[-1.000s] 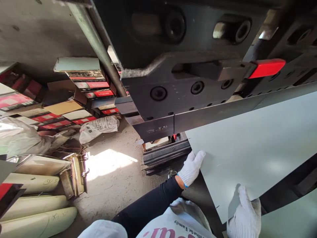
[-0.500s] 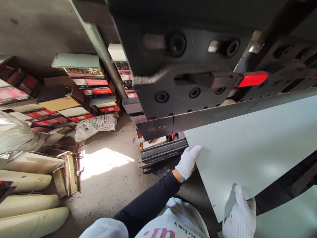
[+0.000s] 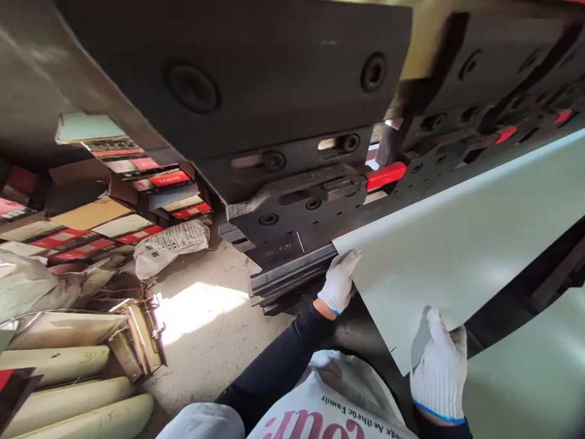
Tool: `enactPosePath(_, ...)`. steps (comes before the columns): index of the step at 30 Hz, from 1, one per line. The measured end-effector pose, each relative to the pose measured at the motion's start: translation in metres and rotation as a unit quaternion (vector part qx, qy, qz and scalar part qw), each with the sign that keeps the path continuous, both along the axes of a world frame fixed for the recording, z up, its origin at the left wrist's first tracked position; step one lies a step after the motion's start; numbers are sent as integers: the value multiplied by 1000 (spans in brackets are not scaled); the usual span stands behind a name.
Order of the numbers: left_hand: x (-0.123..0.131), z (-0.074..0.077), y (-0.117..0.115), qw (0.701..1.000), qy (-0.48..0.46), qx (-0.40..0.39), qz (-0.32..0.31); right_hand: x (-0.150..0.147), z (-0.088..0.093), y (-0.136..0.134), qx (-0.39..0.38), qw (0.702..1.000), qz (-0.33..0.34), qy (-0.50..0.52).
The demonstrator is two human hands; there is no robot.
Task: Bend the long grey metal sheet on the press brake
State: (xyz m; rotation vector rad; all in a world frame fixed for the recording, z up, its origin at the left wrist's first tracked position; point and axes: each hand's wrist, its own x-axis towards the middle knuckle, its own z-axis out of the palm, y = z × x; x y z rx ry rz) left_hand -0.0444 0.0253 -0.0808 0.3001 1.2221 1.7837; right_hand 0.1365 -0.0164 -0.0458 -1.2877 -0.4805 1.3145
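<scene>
Less gap shows under the black press (image 3: pixel 292 116) than before, my left hand (image 3: pixel 339 281) and right hand (image 3: pixel 439 366), apart, both clamping the pale sheet (image 3: pixel 434 244) before it, where drifting inward could pinch me

- Left of the pale sheet (image 3: pixel 402 274), sunlight burns a hard-edged white patch into the floor (image 3: pixel 205 378).
- On the sheet, hazy glare; a grey shadow beside the right hand (image 3: pixel 439 366).
- Above the sheet, the machine (image 3: pixel 274 79) is dim, its upper-left bolt (image 3: pixel 192 86) soft.
- Far left of the sheet, the dim wall (image 3: pixel 27 73) looks blurred.
</scene>
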Motion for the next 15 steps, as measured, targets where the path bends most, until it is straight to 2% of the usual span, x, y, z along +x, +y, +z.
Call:
enactPosePath(3,-2,8,-1,1000,-22,-6,7,-1,11,-1,38,999,3,8)
enactPosePath(6,-5,10,-3,999,-35,6,18,-2,17,-1,63,998,8,16)
enactPosePath(15,-6,11,-7,1000,-25,6,7,-1,15,0,74,997,18,28)
